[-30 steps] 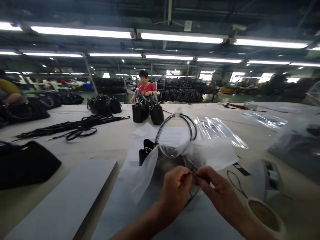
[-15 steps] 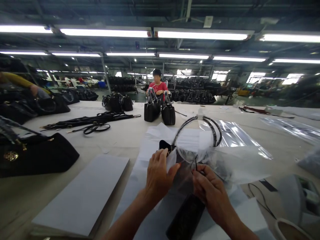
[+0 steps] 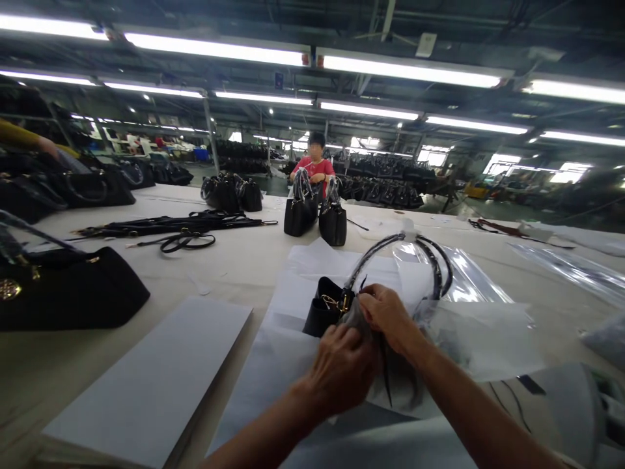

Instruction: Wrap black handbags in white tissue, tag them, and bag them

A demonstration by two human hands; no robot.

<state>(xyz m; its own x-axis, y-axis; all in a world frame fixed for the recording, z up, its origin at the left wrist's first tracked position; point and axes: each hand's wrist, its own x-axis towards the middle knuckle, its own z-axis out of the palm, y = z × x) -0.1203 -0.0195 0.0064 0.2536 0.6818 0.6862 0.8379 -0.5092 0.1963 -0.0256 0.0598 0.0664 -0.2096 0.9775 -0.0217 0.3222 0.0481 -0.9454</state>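
Observation:
A black handbag [image 3: 322, 307] with gold hardware lies before me on white paper. Its handles [image 3: 434, 260], wrapped in clear plastic, arch up and away. My right hand [image 3: 390, 318] is closed at the base of the near handle, pinching a thin black cord [image 3: 385, 374]; one end pokes up above the fingertips and a length hangs below. Just below it, my left hand [image 3: 344, 365] is curled against greyish, thin material [image 3: 359, 320] at the bag's opening. What its fingers hold is hidden. The hands cover most of the bag's body.
White boards [image 3: 151, 378] are stacked at left, beside another black handbag [image 3: 73, 293]. Black straps [image 3: 170, 228] lie beyond. Clear plastic sheets [image 3: 481, 280] are at right. Across the table, a person in red [image 3: 315, 170] stands behind wrapped bags [image 3: 301, 215]; another's sleeve shows far left.
My right hand has moved up and left with the cord, to the handle base. My left hand has shifted down and right and curled. The dark, flat piece near me is no longer visible.

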